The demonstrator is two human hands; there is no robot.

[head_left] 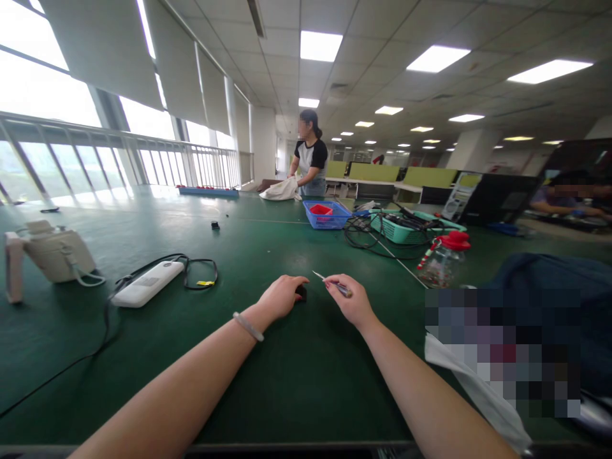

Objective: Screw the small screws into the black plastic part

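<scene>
Beneath and around the hands, a broad green table [143, 357] running far ahead. To the left, tall windows [43, 95] with grey roller blinds [109, 57] half lowered, bright daylight behind a white railing [119, 143]. Overhead, a tiled ceiling [382, 38] with rows of lit rectangular panels [320, 46]. Far ahead, a white pillar [262, 143], yellow-green desk partitions [428, 176] and dark monitors [500, 197] to the right. Further back, more pillars and dimmer office space.
</scene>
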